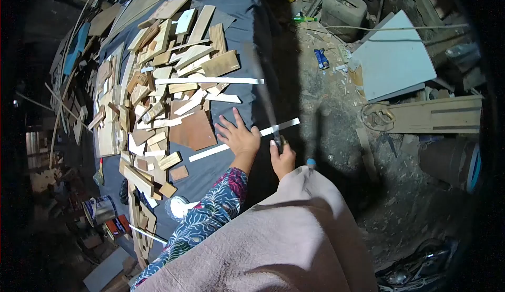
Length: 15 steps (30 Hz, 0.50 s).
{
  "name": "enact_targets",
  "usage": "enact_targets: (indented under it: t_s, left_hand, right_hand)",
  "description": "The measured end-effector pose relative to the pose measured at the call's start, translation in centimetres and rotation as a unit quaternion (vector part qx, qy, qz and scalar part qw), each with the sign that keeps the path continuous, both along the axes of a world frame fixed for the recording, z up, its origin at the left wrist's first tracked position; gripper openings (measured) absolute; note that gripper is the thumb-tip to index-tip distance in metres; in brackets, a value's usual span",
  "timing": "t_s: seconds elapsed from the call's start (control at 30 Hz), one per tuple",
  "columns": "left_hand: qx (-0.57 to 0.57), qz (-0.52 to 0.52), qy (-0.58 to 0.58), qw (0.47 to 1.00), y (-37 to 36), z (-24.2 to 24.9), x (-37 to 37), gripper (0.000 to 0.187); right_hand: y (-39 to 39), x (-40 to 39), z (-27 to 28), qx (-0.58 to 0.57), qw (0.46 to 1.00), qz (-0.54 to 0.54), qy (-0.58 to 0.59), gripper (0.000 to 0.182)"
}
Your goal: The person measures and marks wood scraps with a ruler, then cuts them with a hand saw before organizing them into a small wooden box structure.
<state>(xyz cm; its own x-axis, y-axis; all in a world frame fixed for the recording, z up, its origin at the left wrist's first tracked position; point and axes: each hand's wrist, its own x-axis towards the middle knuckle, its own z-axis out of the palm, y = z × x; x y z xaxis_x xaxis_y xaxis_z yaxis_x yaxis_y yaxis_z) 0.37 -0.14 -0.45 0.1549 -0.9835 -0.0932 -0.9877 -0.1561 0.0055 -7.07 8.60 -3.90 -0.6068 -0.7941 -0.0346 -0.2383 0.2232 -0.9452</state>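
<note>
- Left hand (239,134): flat, fingers spread, palm down on the dark sheet (236,8) covering the surface; grip open, nothing grasped. It presses on the long white strip (286,125), just beside the brown board (193,129).
- Right hand (283,158): grip closed around the handle of a long thin tool (263,89), blurred; its kind cannot be told. The tool runs up and away from the hand, crossing above the white strip.
- White strip: lies diagonally on the sheet, lower left to upper right, under the left palm, its right end near the sheet's edge.
- Wood offcuts (158,82): a dense heap over the left half of the sheet.
- Paint tin (99,209): on the floor, lower left.
- Pale panel (394,55) and jerrycan (343,5): on the dirt floor, right, well apart from the hands.
</note>
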Motion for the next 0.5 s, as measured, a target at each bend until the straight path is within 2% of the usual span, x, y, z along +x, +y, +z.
enact_targets:
  t_s: [0.03, 0.1, 0.17, 0.33, 0.5]
  left_hand:
    - [0.000, -0.002, 0.000, 1.000, -0.1, 0.1, 0.0, 0.077]
    - [-0.001, 0.008, 0.004, 1.000, 0.0, 0.1, 0.1, 0.078]
    - [0.012, 0.002, 0.014, 1.000, -0.1, 0.5, 0.0, 0.078]
    - [0.004, 0.010, 0.023, 1.000, -0.2, 0.6, 0.0, 0.077]
    - [0.014, 0.005, 0.019, 1.000, -0.1, 1.0, 0.0, 0.077]
  right_hand:
    - [0.1, -0.2, 0.7, -0.027, 0.999, -0.034, -0.012, 0.022]
    - [0.9, -0.7, 0.6, -0.003, 0.999, -0.045, -0.025, 0.018]
    - [1.9, -0.2, -2.1, -0.011, 0.997, -0.055, -0.058, 0.019]
    - [3.5, 0.9, -4.0, 0.040, 0.998, -0.036, -0.041, 0.021]
    - [4.6, 2.0, -5.5, 0.042, 0.999, -0.001, -0.029, 0.022]
